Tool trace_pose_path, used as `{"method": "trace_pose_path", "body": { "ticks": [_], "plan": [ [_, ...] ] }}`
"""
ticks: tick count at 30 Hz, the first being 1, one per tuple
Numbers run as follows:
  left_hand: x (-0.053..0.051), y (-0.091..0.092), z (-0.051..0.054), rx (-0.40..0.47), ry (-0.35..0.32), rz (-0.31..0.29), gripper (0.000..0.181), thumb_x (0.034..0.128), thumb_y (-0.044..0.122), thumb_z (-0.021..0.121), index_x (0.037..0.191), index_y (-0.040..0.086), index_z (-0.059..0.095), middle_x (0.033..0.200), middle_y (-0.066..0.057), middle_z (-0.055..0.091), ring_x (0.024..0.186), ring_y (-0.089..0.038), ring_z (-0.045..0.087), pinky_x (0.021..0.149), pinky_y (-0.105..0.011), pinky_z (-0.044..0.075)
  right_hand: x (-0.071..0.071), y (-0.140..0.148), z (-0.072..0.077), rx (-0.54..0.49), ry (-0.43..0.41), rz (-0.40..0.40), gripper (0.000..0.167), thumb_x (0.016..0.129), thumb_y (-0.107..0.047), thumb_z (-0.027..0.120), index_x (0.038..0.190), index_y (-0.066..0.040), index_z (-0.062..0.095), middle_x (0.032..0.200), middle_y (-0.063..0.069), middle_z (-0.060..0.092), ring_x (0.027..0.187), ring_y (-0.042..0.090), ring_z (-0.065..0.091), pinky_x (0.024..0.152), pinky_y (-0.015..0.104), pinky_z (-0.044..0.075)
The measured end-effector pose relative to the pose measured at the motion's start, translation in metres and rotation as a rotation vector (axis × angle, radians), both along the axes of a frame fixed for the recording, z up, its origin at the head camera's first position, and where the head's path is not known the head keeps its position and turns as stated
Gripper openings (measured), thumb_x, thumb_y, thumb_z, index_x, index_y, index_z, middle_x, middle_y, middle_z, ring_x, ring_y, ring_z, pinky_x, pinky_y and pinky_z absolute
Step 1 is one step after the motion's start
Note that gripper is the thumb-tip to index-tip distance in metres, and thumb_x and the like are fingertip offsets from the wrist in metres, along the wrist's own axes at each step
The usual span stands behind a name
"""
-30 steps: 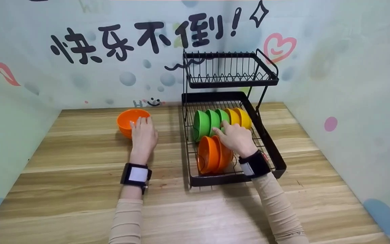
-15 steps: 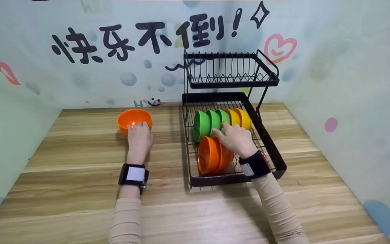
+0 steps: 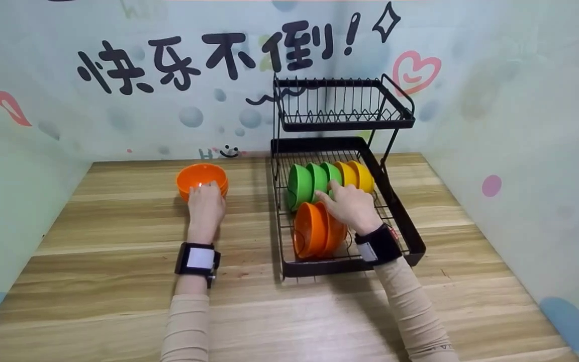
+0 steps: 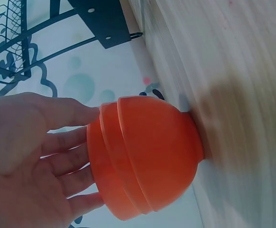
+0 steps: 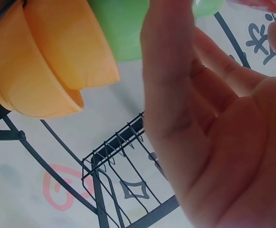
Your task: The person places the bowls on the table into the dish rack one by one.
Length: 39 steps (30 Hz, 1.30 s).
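Observation:
A stack of nested orange bowls [image 3: 189, 176] stands upright on the table at the left. My left hand [image 3: 205, 208] pinches its near-right rim in the head view, fingertips inside. In the left wrist view the thumb touches the rim of the orange bowls [image 4: 152, 152] at one side and the fingers reach it lower down. My right hand [image 3: 352, 203] hovers over the rack with fingers loosely bent, beside the green bowls [image 3: 299, 186] and above two orange bowls [image 3: 309, 236] standing on edge. Its fingertips are partly hidden; nothing is plainly held.
A black two-tier dish rack [image 3: 329, 266] stands at right centre, its upper tier [image 3: 347, 125] behind. Yellow bowls [image 3: 362, 176] stand on edge to the right of the green ones. Patterned walls enclose the wooden table [image 3: 108, 261] at the back and sides.
My left hand has moved slightly left and nearer me, its fingers drawing in on the rim. The orange stack has shifted slightly right. My right hand has stayed still.

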<state>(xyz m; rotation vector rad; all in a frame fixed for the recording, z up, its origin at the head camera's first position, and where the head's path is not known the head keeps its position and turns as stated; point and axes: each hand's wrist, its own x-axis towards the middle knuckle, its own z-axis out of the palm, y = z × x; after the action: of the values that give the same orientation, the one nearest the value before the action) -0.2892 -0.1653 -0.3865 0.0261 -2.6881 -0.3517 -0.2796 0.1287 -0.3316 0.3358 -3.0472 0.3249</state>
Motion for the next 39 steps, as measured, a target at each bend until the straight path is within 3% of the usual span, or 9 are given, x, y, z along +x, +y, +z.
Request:
{"method": "trace_pose_path", "body": {
  "ticks": [5, 10, 23, 33, 39],
  "plan": [
    [0.002, 0.001, 0.0, 0.012, 0.041, 0.004, 0.01, 0.0799, -0.002, 0.056, 0.083, -0.01, 0.061, 0.082, -0.03, 0.066, 0.079, -0.046, 0.064, 0.074, -0.052, 0.051, 0.0, 0.0, -0.001, -0.005, 0.004, 0.002, 0.051, 0.096, -0.056, 0.036, 0.112, -0.012, 0.056, 0.083, 0.014, 0.061, 0.067, 0.029, 0.06, 0.051, 0.035, 0.04],
    [0.005, 0.003, 0.002, 0.045, 0.051, -0.005, 0.01, 0.0785, -0.005, 0.053, 0.075, -0.007, 0.061, 0.079, -0.03, 0.065, 0.074, -0.046, 0.065, 0.064, -0.053, 0.052, 0.001, 0.0, -0.002, -0.001, 0.025, 0.015, 0.051, 0.096, -0.055, 0.037, 0.111, -0.011, 0.056, 0.082, 0.015, 0.062, 0.067, 0.03, 0.061, 0.05, 0.036, 0.041],
    [0.008, 0.006, 0.008, 0.021, 0.046, -0.02, 0.007, 0.0788, -0.003, 0.052, 0.079, -0.006, 0.059, 0.08, -0.028, 0.064, 0.074, -0.047, 0.064, 0.059, -0.056, 0.051, 0.0, 0.001, -0.001, -0.002, 0.017, 0.01, 0.051, 0.096, -0.056, 0.036, 0.111, -0.012, 0.056, 0.08, 0.014, 0.06, 0.064, 0.028, 0.058, 0.049, 0.033, 0.038],
    [0.008, 0.006, 0.01, 0.024, 0.044, -0.028, 0.012, 0.0742, -0.004, 0.061, 0.086, -0.005, 0.057, 0.083, -0.026, 0.064, 0.077, -0.044, 0.064, 0.062, -0.054, 0.052, 0.0, 0.001, 0.0, 0.001, 0.021, 0.013, 0.052, 0.096, -0.056, 0.037, 0.113, -0.011, 0.056, 0.082, 0.014, 0.06, 0.065, 0.029, 0.059, 0.05, 0.034, 0.04],
    [0.008, 0.007, 0.012, -0.01, 0.091, -0.049, 0.01, 0.0753, -0.005, 0.059, 0.085, -0.004, 0.056, 0.081, -0.024, 0.064, 0.074, -0.044, 0.063, 0.061, -0.053, 0.051, 0.0, 0.001, 0.0, -0.004, 0.024, 0.01, 0.052, 0.096, -0.056, 0.037, 0.113, -0.01, 0.056, 0.078, 0.013, 0.059, 0.064, 0.029, 0.058, 0.048, 0.034, 0.039]
  ]
}}
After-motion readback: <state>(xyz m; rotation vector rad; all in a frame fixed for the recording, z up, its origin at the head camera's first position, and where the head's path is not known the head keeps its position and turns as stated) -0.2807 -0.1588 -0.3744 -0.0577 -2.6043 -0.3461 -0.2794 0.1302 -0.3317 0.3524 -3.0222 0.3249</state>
